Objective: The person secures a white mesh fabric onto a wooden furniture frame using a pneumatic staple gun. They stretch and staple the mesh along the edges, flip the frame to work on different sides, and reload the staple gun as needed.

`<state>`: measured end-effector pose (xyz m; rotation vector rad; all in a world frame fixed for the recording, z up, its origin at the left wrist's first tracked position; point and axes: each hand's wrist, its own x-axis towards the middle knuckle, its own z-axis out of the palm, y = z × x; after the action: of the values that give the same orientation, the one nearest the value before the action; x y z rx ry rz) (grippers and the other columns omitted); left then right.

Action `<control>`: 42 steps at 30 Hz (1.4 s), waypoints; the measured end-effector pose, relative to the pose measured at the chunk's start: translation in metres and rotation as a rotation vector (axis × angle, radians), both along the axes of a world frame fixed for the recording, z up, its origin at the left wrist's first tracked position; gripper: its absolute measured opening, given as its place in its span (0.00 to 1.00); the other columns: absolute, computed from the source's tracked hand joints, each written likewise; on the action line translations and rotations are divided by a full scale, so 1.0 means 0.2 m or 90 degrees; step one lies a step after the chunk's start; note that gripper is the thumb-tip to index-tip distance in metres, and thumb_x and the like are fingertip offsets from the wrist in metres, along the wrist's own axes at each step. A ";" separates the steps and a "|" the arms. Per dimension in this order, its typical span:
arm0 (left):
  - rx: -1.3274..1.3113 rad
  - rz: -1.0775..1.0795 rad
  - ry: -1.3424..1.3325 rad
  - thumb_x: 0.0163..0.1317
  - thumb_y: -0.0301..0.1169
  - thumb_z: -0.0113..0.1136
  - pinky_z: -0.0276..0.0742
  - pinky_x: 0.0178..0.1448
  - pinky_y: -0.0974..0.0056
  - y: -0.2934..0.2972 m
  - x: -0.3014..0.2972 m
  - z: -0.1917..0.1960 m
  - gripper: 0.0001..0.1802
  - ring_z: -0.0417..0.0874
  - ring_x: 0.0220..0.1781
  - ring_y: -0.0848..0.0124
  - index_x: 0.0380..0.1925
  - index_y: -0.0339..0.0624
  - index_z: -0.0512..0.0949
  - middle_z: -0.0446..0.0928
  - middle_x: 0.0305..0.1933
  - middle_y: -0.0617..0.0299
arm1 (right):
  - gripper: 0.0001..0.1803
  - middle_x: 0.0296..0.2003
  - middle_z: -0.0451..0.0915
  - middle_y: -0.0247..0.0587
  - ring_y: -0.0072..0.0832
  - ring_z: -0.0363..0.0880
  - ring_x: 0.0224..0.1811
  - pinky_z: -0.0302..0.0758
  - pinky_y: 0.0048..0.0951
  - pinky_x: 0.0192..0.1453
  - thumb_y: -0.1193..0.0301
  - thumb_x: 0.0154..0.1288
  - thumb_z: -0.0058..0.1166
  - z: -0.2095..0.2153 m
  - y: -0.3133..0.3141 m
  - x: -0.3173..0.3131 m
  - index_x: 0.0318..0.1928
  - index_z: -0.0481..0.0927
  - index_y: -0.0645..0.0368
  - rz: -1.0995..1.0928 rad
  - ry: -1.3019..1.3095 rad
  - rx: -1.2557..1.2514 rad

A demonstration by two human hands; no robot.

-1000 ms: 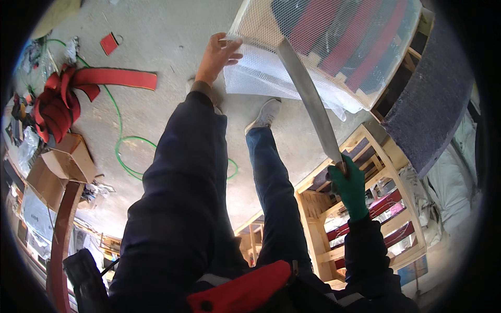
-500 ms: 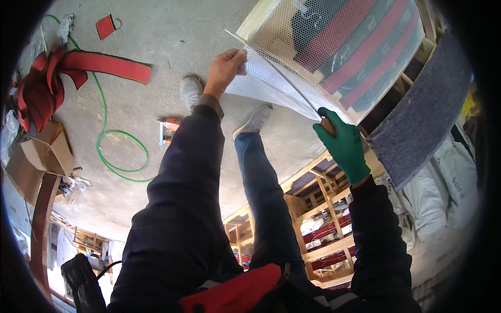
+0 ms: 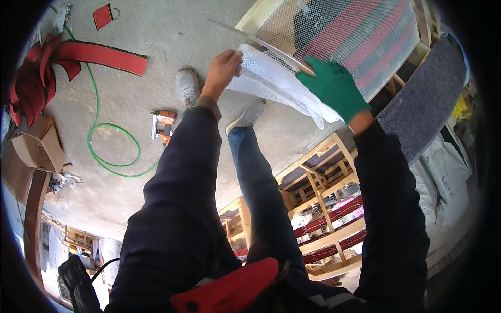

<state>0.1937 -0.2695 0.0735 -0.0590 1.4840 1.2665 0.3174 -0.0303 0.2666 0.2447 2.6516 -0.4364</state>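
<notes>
My left hand [image 3: 223, 72], bare, pinches the edge of a white mesh sheet [image 3: 276, 83] with a honeycomb pattern. In a green glove, my right hand [image 3: 334, 86] is closed around the wooden handle of a long knife [image 3: 255, 40]. Its thin blade points to the far left and crosses over the sheet. The sheet covers a wooden frame [image 3: 253, 15] at the far right, and red and dark bands show through it. A loose flap hangs off the frame's near side between my hands.
An orange nail gun [image 3: 165, 124] and a green hose [image 3: 136, 141] lie on the concrete floor. Red webbing [image 3: 99, 56] is heaped at the left, near a cardboard box [image 3: 39, 146]. Grey felt [image 3: 420, 112] and slatted wooden frames [image 3: 321, 180] stand at the right.
My right hand has moved away from me and slightly left, bringing the knife with it. The blade now shows its broad side. My left hand keeps its pinch on the sheet.
</notes>
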 end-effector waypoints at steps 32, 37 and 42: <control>-0.256 0.028 0.189 0.78 0.40 0.54 0.74 0.32 0.66 -0.63 0.45 0.37 0.18 0.71 0.24 0.76 0.30 0.39 0.76 0.71 0.25 0.65 | 0.21 0.39 0.88 0.52 0.50 0.88 0.43 0.83 0.49 0.51 0.52 0.71 0.59 0.24 0.61 1.45 0.51 0.84 0.57 -0.149 -0.207 -0.049; -0.286 0.002 0.203 0.80 0.41 0.53 0.74 0.32 0.67 -0.74 0.62 0.56 0.19 0.70 0.26 0.78 0.30 0.41 0.76 0.69 0.26 0.68 | 0.21 0.39 0.87 0.55 0.51 0.87 0.43 0.82 0.51 0.50 0.54 0.71 0.59 0.13 0.63 1.56 0.50 0.83 0.59 -0.147 -0.166 -0.089; -0.289 0.124 0.168 0.81 0.44 0.54 0.69 0.31 0.69 -0.83 0.80 0.74 0.20 0.68 0.26 0.80 0.31 0.43 0.76 0.67 0.26 0.71 | 0.22 0.40 0.87 0.54 0.52 0.86 0.44 0.82 0.52 0.50 0.54 0.70 0.59 -0.17 0.57 1.47 0.52 0.84 0.57 -0.111 -0.148 -0.033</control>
<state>0.3540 -0.4351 0.2220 -0.3543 2.0145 1.0939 0.6113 0.0834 0.2327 0.4834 2.3972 -0.4991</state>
